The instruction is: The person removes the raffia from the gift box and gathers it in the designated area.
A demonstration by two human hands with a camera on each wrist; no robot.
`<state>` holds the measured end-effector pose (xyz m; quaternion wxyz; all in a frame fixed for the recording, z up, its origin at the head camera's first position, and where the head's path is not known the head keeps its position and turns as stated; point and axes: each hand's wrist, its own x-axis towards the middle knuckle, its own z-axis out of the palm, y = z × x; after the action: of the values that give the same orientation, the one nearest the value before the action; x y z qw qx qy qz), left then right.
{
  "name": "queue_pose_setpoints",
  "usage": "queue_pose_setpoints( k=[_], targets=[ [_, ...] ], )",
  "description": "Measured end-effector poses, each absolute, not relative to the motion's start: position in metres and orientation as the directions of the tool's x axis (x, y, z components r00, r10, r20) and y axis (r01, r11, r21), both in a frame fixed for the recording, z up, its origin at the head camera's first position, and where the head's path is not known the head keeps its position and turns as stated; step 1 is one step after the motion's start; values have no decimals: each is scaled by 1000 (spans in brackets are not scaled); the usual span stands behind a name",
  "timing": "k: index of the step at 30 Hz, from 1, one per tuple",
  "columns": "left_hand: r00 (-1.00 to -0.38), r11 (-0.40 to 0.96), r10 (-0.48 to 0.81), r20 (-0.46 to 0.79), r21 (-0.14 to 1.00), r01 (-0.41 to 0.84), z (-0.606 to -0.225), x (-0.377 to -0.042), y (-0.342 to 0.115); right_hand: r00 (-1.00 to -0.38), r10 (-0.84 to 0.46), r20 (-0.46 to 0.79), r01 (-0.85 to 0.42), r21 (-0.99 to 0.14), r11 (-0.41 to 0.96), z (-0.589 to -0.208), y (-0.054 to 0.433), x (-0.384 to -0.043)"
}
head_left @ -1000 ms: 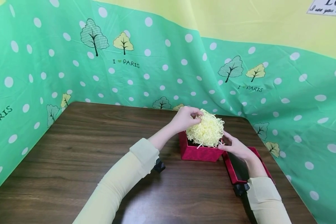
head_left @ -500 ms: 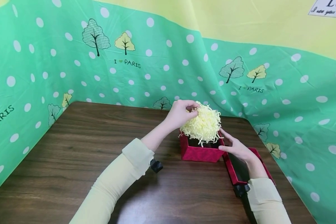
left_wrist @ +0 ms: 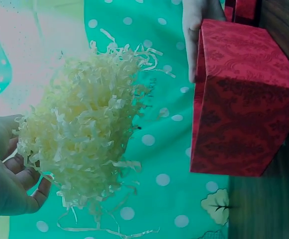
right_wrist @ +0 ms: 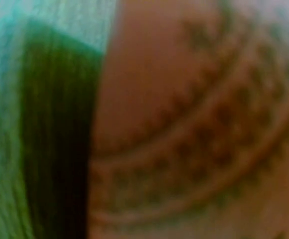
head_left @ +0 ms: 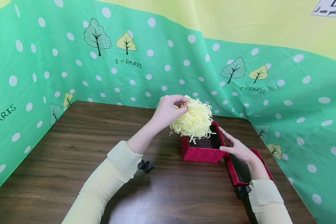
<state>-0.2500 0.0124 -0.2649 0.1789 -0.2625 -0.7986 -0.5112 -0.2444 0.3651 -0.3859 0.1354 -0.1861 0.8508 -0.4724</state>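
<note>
My left hand pinches a clump of pale yellow shredded paper between thumb and fingers. The clump hangs over the left part of a red box, with loose strands trailing below. The dark inside of the box shows under it. My right hand rests on the box's right side, thumb at the near corner and fingers stretched along the wall. In the left wrist view the shredded paper is apart from the patterned box. A blurred patterned surface fills most of the right wrist view.
A red box lid with a dark inside lies right of the box, under my right wrist. The brown wooden table reaches back to a green dotted cloth. Black wrist cameras sit under both cuffs.
My left hand has lifted the shredded paper up out of the box and carried it left, uncovering the box's inside. My right hand has stayed at the box's right side.
</note>
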Motion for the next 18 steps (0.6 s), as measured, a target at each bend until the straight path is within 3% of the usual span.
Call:
queue_pose_setpoints(
  k=[18],
  targets=[
    [-718, 394, 204, 665, 616, 682, -255, -234, -40, -903, -422, -80, -173, -831, 529, -385, 367, -243]
  ],
)
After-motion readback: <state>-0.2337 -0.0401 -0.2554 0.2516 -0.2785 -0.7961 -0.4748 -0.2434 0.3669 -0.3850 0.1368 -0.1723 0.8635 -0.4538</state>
